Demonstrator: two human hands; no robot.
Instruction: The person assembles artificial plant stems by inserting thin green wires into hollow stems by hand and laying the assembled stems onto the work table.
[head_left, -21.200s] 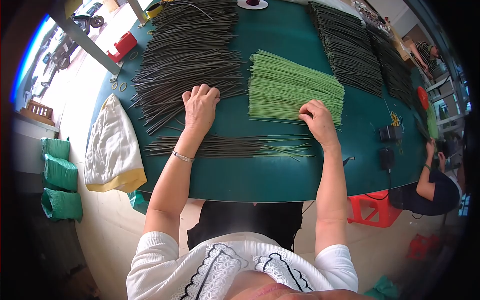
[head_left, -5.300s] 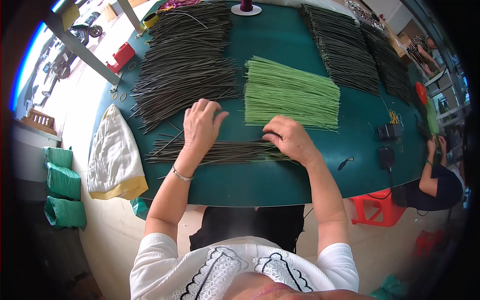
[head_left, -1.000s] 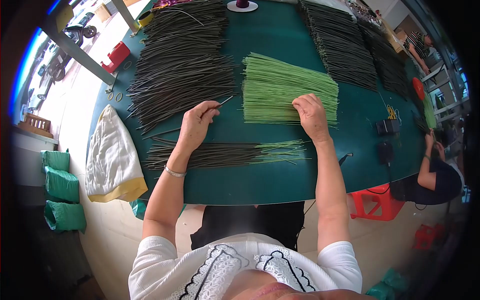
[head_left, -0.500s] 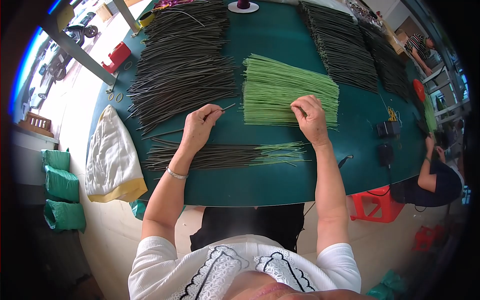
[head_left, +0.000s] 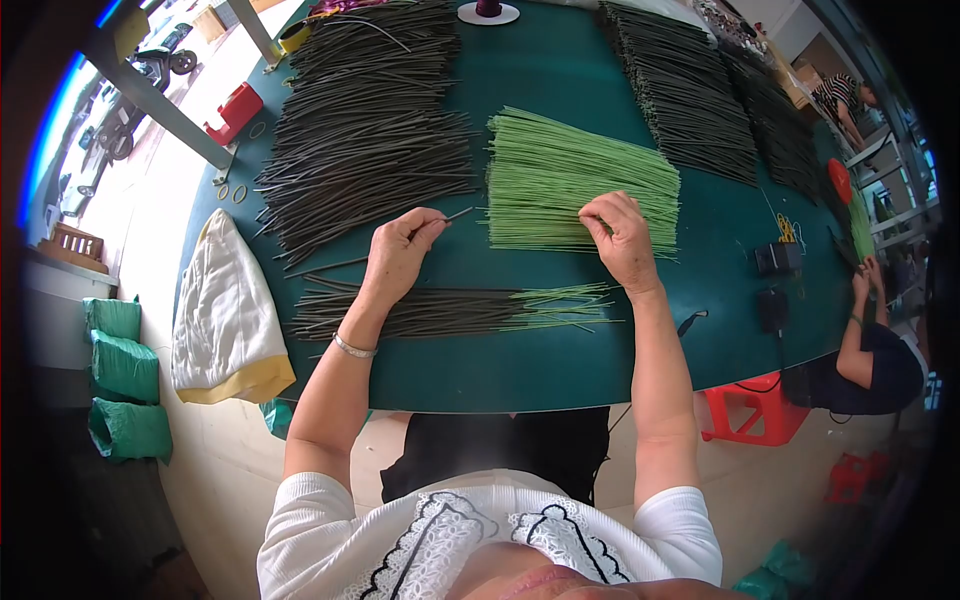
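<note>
Between the thumb and fingers of my left hand (head_left: pixel 403 250) is a dark stick (head_left: pixel 459 214), its tip pointing right toward the green sticks. My right hand (head_left: pixel 622 238) is pinched over the lower part of the pile of thin green sticks (head_left: pixel 570 175); what its fingertips hold is too small to make out. A large pile of dark sticks (head_left: pixel 370 130) lies behind my left hand. Nearer me lies a row of dark sticks (head_left: pixel 430 312) with green ends (head_left: pixel 565 306) sticking out at the right.
More dark stick piles (head_left: pixel 685 95) lie at the back right. A white cloth with a yellow edge (head_left: pixel 228 320) rests at the left, near a red object (head_left: pixel 236 112). Black boxes (head_left: pixel 777 256) stand at the right. Another person (head_left: pixel 875 360) sits beyond, and a second person bends farther back.
My left hand has risen from the near row and now pinches a dark stick. My right hand has moved from that row back over the green pile. Both hands barely moved in the last half second.
</note>
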